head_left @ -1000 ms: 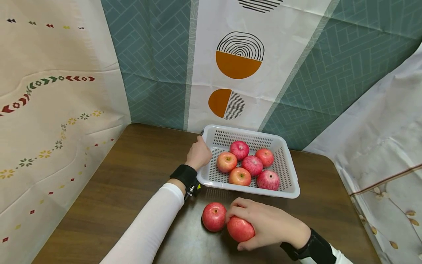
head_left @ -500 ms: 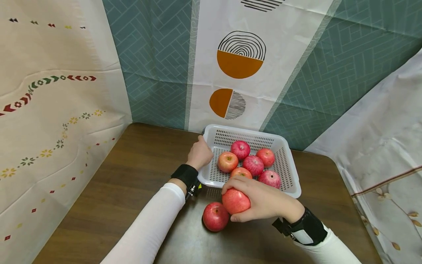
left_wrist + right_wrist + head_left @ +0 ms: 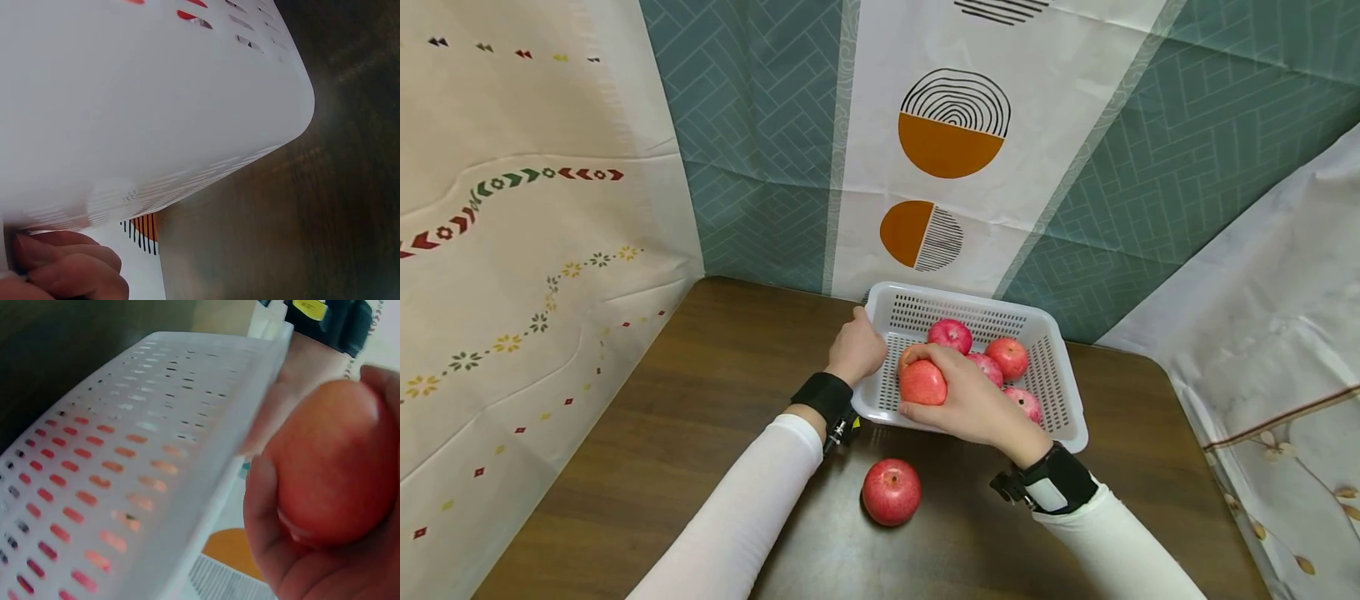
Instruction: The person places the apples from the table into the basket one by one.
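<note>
My right hand [image 3: 977, 404] holds a red apple [image 3: 922, 383] over the left part of a white perforated plastic basket [image 3: 1070, 387]. In the right wrist view, thumb and fingers curl round this apple [image 3: 337, 465], just beyond the basket's rim. My left hand [image 3: 857, 346] grips the basket's left edge; curled fingers [image 3: 78, 265] show against its wall in the left wrist view. Inside the basket lie several apples, among them a dark pink one [image 3: 950, 335] and a red one [image 3: 1007, 358]. Others are partly or wholly covered by my right hand. One red apple [image 3: 891, 492] sits on the table in front.
The brown wooden table [image 3: 700, 400] extends on both sides of the basket. Patterned cloth [image 3: 760, 167] hangs directly behind it. More cloth [image 3: 550, 333] borders the left side, and white cloth [image 3: 1262, 333] borders the right.
My right hand has lifted the apple from beside the other one on the table and carried it forward over the basket. My left hand has stayed at the basket's edge.
</note>
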Demonstrator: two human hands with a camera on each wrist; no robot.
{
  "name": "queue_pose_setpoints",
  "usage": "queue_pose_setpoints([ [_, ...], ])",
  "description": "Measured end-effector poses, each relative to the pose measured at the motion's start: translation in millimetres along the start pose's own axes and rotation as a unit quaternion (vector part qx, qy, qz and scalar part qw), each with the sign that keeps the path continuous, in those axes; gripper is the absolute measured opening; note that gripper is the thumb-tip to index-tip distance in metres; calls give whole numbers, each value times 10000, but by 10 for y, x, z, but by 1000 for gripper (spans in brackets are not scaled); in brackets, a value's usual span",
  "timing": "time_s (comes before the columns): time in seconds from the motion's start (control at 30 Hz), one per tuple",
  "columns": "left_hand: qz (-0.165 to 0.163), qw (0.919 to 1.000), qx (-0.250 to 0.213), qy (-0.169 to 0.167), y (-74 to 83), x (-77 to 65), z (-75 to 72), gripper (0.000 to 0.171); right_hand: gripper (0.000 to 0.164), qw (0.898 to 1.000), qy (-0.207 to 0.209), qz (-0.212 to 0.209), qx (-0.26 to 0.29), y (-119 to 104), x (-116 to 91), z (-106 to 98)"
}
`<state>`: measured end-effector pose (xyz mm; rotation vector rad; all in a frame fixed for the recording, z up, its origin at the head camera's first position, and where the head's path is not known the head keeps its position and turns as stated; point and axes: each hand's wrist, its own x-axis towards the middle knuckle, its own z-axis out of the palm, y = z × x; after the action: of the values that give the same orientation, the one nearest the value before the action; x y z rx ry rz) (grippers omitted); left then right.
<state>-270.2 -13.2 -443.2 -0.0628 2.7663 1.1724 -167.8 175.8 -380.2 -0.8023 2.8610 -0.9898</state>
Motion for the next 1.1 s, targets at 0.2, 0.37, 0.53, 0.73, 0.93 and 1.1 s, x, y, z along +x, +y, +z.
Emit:
queue_pose_setpoints([
  [0.2, 60, 9999, -92, 47, -11, 2, 2, 44, 55, 9976, 291, 260, -567, 40, 100, 175],
  [0.37, 160, 9998, 6, 76, -13, 4, 4, 43, 45, 9943, 376, 255, -969, 55, 156, 302],
  [0.53, 267, 9992, 211, 191, 5, -6, 6, 42, 44, 9913, 324, 206, -1260, 89, 201, 390],
  [0.73, 321, 9988, 266, 266, 5, -8, 7, 39, 46, 9875, 152, -24, -1569, 138, 243, 460],
  [0.93, 337, 9988, 201, 287, 2, 9, 5, 36, 46, 9841, 31, -179, -1767, 160, 300, 451],
  [1.1, 313, 9990, 174, 256, -13, 18, 16, 36, 49, 9866, -278, -133, -1605, 175, 327, 428],
])
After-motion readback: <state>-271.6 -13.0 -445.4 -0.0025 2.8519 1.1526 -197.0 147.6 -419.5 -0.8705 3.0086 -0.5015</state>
